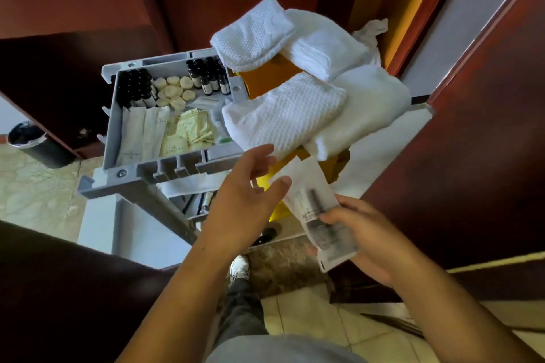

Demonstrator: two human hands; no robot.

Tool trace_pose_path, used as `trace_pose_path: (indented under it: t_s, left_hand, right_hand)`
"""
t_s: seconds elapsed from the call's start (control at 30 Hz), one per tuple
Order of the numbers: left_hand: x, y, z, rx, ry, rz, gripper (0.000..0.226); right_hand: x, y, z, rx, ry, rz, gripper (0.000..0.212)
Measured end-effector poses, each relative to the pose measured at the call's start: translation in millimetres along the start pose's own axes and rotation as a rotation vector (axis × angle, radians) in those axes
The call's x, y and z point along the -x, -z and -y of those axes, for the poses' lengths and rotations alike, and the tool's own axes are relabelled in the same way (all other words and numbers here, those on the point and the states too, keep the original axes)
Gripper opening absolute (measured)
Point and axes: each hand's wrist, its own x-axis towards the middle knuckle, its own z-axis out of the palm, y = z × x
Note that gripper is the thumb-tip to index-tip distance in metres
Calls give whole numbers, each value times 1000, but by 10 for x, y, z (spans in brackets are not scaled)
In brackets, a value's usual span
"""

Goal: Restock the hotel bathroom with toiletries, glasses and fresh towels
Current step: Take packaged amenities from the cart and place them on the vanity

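Your right hand [362,236] grips the lower end of a white printed packet [309,203], fingers curled round it; the print is blurred, so the contents are unclear. Your left hand [244,194] is open with relaxed fingers just beside the packet's upper edge, and I can't tell if the thumb touches it. The packet is in the air in front of you, below the folded white towels [283,118] and right of the grey cart tray [112,127]. This looks like collecting toiletries at the cart, an early step. To do it well, keep the right-hand pinch low on the packet and leave the left hand free to pick more from the tray: dark mini bottles [135,88], round soaps [174,90], pale yellow sachets [188,132]. Reach over the tray's near rim, not through it. The towels overhang the tray's right side and could slide if brushed. Room is tight: the red-brown door [486,127] is close on your right, a dark bin [35,141] stands well apart on the left, and your shoe [239,270] is near the cart's base.
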Motion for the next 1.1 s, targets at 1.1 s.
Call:
trace_pose_path:
  t_s: [1.1]
  left_hand:
    - [2713,1337,1319,420,415,-432,21]
  right_hand:
    - [657,-1609,-1137,706,35,516,63]
